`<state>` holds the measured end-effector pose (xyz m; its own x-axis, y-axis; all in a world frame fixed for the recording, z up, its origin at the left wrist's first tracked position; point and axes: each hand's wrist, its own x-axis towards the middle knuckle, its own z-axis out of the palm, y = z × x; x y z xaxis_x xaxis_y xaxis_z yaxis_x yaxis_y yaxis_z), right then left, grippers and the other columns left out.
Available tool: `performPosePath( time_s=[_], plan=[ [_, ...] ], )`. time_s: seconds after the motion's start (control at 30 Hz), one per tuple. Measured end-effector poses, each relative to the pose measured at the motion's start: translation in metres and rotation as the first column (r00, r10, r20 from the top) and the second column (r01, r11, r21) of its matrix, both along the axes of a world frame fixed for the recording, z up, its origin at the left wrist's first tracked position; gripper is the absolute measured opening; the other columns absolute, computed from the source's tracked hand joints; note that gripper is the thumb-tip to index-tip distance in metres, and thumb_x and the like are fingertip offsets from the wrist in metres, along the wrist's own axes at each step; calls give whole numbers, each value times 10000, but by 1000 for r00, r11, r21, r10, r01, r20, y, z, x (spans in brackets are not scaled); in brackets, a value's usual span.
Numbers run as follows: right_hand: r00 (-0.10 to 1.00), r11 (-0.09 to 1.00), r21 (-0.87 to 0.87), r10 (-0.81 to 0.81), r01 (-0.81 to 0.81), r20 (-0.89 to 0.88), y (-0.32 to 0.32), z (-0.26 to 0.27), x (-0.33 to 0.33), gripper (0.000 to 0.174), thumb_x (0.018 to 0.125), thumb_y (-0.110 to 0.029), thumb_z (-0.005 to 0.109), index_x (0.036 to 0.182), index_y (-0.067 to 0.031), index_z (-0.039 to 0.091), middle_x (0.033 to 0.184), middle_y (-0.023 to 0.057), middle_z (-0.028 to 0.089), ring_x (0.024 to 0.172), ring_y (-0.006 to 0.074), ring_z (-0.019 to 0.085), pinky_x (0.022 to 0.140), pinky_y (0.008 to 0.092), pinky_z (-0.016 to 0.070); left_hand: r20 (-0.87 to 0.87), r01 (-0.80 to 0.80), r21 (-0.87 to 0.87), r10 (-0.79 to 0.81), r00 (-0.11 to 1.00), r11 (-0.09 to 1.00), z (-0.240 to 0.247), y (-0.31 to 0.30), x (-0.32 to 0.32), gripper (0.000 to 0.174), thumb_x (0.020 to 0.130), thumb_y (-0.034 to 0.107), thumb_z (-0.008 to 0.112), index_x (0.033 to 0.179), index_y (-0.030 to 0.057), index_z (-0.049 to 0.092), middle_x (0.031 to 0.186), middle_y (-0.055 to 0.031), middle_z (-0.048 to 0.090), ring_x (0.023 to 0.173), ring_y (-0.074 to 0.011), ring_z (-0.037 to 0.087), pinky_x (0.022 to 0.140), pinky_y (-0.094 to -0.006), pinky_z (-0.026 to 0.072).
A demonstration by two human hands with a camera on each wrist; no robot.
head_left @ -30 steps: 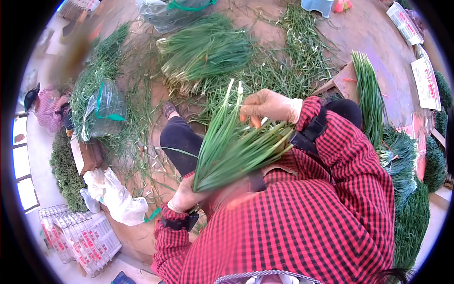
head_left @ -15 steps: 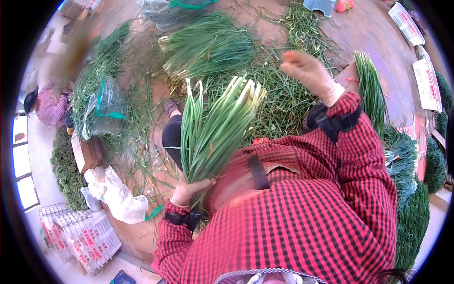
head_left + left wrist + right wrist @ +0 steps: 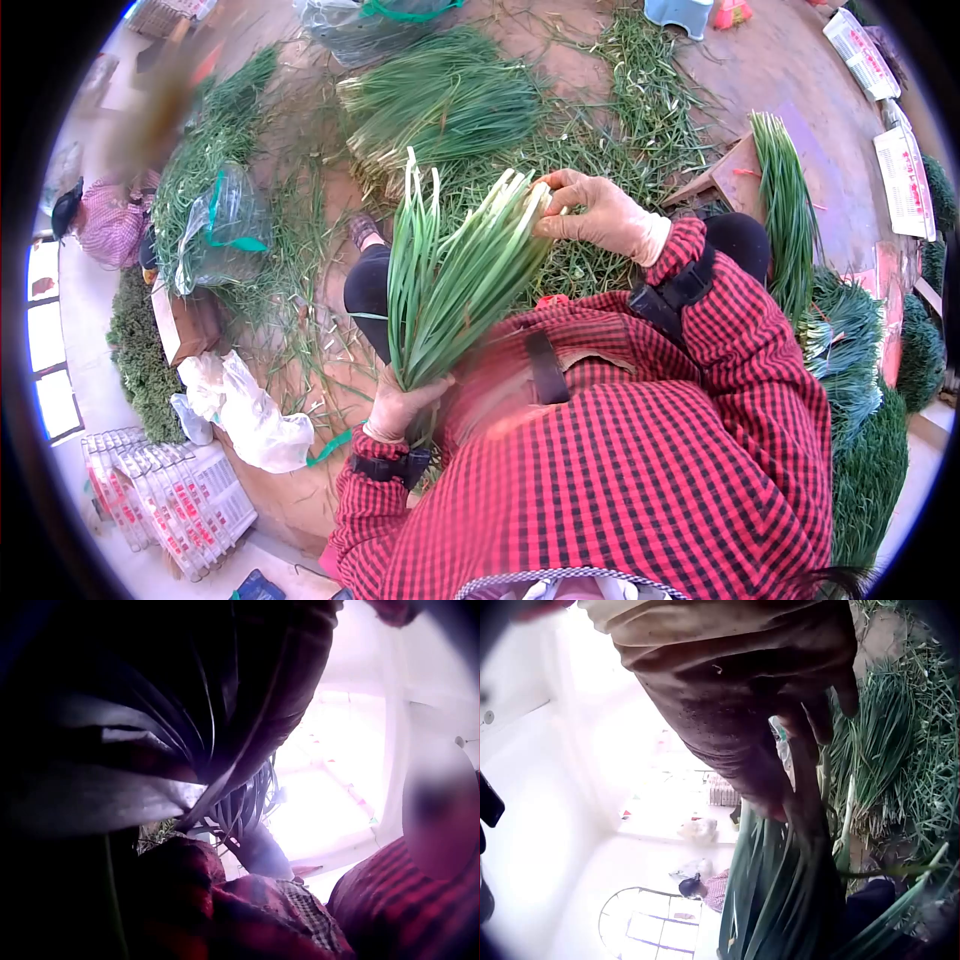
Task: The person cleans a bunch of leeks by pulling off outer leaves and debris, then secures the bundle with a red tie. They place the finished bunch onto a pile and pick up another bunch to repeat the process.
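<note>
A bunch of long green stalks (image 3: pixel 450 270) with pale ends fans upward in the head view. My left hand (image 3: pixel 402 402) grips the bunch round its lower, leafy end. At the upper right of the bunch, my right hand (image 3: pixel 605 218) pinches some pale stalk ends between thumb and fingers. The right wrist view shows the gloved right hand (image 3: pixel 735 712) above the green leaves (image 3: pixel 769 900), thumb and forefinger together on a stalk. In the left wrist view the leaves (image 3: pixel 244 802) are dark, and the left hand's fingers are hard to make out.
A large pile of stalks (image 3: pixel 440 100) lies on the floor ahead, with loose trimmings (image 3: pixel 640 90) around it. Another bundle (image 3: pixel 783 205) leans on a board at the right. White bags (image 3: pixel 245 415) and crates (image 3: pixel 175 505) stand left; another person (image 3: pixel 112 222) sits far left.
The right hand first pulled away up and right from the bunch, then came back down to its pale ends. The left hand turned the bunch more upright and still holds it.
</note>
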<state>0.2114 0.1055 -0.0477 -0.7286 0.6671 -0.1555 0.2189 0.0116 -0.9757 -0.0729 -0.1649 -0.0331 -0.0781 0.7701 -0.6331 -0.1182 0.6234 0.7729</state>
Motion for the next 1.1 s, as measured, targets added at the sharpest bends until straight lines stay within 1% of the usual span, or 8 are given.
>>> performPosePath(
  time_s=[0.17,0.43,0.57,0.67,0.73,0.83,0.93,1.1],
  plan=[
    [998,1000,11,17,-18,67,-5,-3,-4,311,838,-326,780,958,-40,762,1324,192,547,1244,296,509,1056,392,389,-6,-17,7,17,1000,1000,-6,-3,-1,323,809,23,763,1122,45,689,974,-30,725,737,-84,632,649,-226,493],
    [902,929,-50,-369,367,-224,11,-7,3,145,893,-182,704,896,-38,720,939,36,679,909,112,614,819,273,488,20,-46,41,46,999,998,-2,-6,4,335,831,9,744,1154,32,657,969,-15,721,758,-79,631,662,-229,492],
    [675,624,431,-736,651,47,77,8,70,221,880,-141,718,1066,-24,702,1099,95,701,1000,135,631,847,289,518,14,-1,51,0,1000,999,-5,-11,-4,352,830,11,745,1169,24,653,1025,-31,719,860,-105,652,754,-252,515],
    [712,259,815,-658,518,-244,97,1,81,414,884,-134,716,1271,-24,621,1276,140,635,1118,188,618,947,313,507,-30,33,90,-30,999,995,-3,-9,-3,367,835,9,742,1189,16,648,1075,-43,713,952,-125,655,843,-277,521],
    [898,833,381,-440,401,17,54,33,49,580,887,-200,733,1403,-44,518,1400,156,554,1211,234,579,1048,349,457,-113,86,113,-74,991,990,-4,-8,-1,373,841,7,737,1202,10,644,1109,-50,707,1008,-133,651,897,-291,517],
    [973,795,594,-18,-125,229,16,32,17,356,870,-268,743,1175,-89,703,1109,125,705,1025,272,660,941,376,515,-22,39,61,-37,999,997,-4,-7,0,364,850,2,729,1204,6,644,1124,-52,705,1017,-130,650,905,-294,519],
    [984,751,659,-84,-41,157,7,19,9,169,860,-199,715,1002,-111,745,944,75,718,913,273,674,831,380,543,-94,22,192,-4,996,981,-2,-8,4,314,812,-35,729,1115,30,677,1001,-47,731,846,-124,668,760,-267,531],
    [814,526,848,-464,-64,349,47,15,43,173,852,-192,654,980,-124,748,899,67,708,907,273,682,803,391,553,-53,6,120,1,999,993,-2,-18,-3,360,852,-9,721,1204,3,645,1138,-51,702,1020,-126,647,903,-289,518]
  ],
)
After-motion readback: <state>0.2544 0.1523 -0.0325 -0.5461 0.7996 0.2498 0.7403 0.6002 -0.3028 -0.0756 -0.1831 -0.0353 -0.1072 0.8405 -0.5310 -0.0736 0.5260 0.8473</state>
